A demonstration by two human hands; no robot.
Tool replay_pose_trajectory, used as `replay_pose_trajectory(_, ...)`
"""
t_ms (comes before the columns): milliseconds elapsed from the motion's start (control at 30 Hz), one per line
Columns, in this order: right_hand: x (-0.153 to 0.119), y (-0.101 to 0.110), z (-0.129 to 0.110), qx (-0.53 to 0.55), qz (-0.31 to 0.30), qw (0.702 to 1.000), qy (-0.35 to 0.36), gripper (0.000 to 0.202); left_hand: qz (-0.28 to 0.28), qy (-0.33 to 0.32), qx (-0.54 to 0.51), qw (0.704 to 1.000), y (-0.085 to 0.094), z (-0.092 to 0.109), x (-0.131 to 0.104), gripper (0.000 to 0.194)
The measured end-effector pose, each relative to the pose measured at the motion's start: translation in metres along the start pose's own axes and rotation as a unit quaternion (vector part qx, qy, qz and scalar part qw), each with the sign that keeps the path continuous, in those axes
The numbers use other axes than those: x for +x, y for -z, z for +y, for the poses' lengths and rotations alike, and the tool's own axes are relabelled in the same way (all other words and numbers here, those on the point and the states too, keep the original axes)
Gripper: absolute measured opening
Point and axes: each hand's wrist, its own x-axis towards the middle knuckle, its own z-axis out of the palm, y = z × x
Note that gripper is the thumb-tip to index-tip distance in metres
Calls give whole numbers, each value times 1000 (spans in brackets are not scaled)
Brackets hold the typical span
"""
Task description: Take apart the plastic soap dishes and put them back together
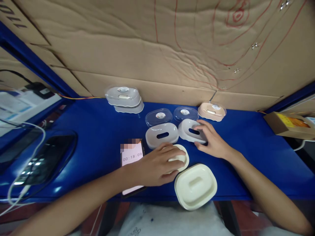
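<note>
My right hand (214,141) holds the slotted grey dish (184,130) by its right end, thumb near side, fingers far side. Left hand (155,165) curls over a cream piece (186,156); can't tell if it's gripped. Second cream piece (195,188) just nearer me, clear lids (186,113) beyond. Grey dish looks light, stiff, slick: pinch outer walls, not slot; thin rim may flex.

Through the head camera I see the left forearm (98,193) reaching in from the lower left, its hand (161,164) palm down with fingers spread and curled. The right forearm (265,190) angles in from the lower right, its hand (213,139) holding thumb and fingers apart.
</note>
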Motion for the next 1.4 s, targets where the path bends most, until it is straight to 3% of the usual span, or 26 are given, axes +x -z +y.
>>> replay_pose_trajectory(167, -2, -1, 4, -38, -32, 999, -10, 52, -43, 1, 66, 997, -7, -9, -5, 26)
replay_pose_trajectory(300, -2, 14, -3, -47, -48, 997, -28, 55, -56, -11, 104, 993, -5, -8, -7, 26)
replay_pose_trajectory(400, -5, 34, -26, 7, -60, 998, -13, 54, -60, 2, 120, 991, 0, -4, -8, 50)
replay_pose_trajectory(467, -9, 46, -49, 81, -128, 988, 33, 48, -77, 35, 134, 987, 4, -3, -10, 74)
replay_pose_trajectory(533, -16, 50, -71, 145, -230, 958, 88, 46, -108, 76, 141, 981, 6, -3, -10, 88)
replay_pose_trajectory(633, -27, 46, -93, 135, -305, 936, 113, 43, -155, 116, 124, 973, 9, -6, -9, 84)
replay_pose_trajectory(733, -35, 40, -94, 83, -290, 951, 64, 43, -171, 123, 103, 972, 13, -10, -7, 73)
replay_pose_trajectory(933, -39, 41, -50, 14, -223, 975, -13, 42, -164, 126, 102, 973, 24, -13, -6, 62)
replay_pose_trajectory(1067, -38, 36, -33, -38, -173, 984, -8, 42, -168, 133, 101, 972, 27, -13, -7, 62)
replay_pose_trajectory(1267, -27, 26, -40, -46, -146, 988, 22, 41, -157, 131, 84, 975, 27, -15, -7, 60)
replay_pose_trajectory(1400, -23, 28, -36, -77, -85, 993, 2, 58, -155, 142, 100, 973, 26, -18, -9, 70)
